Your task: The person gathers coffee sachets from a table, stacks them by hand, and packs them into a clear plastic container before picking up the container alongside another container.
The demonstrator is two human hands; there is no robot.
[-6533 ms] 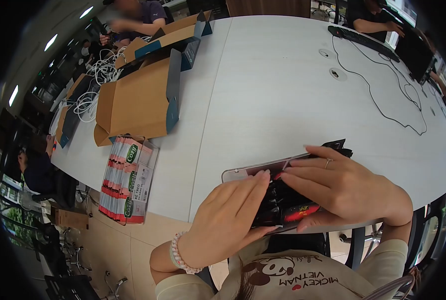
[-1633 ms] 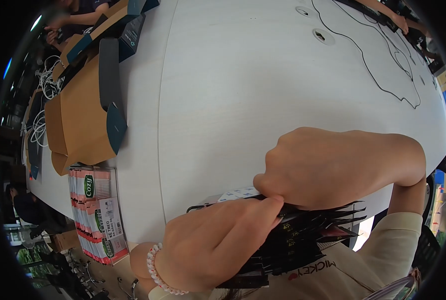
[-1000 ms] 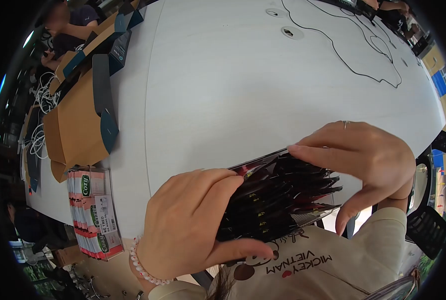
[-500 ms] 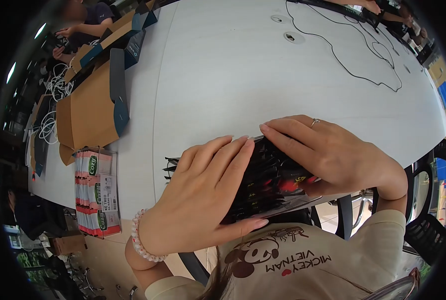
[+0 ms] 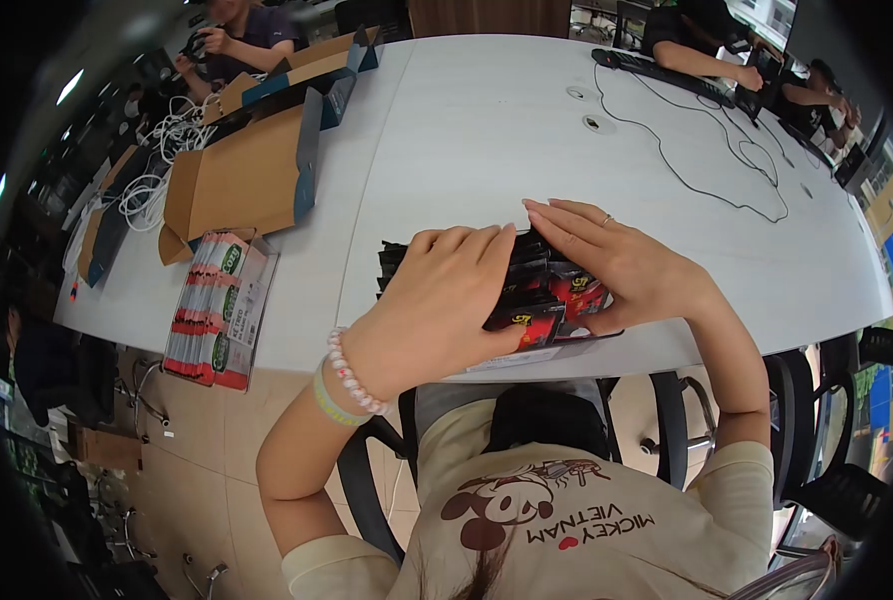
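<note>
Black and red coffee sachets [image 5: 579,288] marked G7 stand packed in rows in a clear holder [image 5: 515,360] at the table's front edge. My left hand [image 5: 432,300] lies across the left rows, fingers over the far side and thumb on the near front sachet. From the right, my right hand [image 5: 642,265] wraps the other end, its fingertips at the far top edge and its thumb near the front. Both hands press the sachets between fingers and thumb. My palms and fingers hide much of the pack.
To the left, a clear holder [image 5: 252,310] of red and white Cozy sachets stands at the table edge. Beyond it are open cardboard boxes [image 5: 237,180] and white cables [image 5: 147,200]. A black cable [image 5: 657,185] crosses the white table [image 5: 467,130]. Other people sit at the far side.
My head view has tilted up, showing more of the far table and people. The holder now shows over the table's front edge, with more red sachet fronts visible. Both hands stay on the sachets.
</note>
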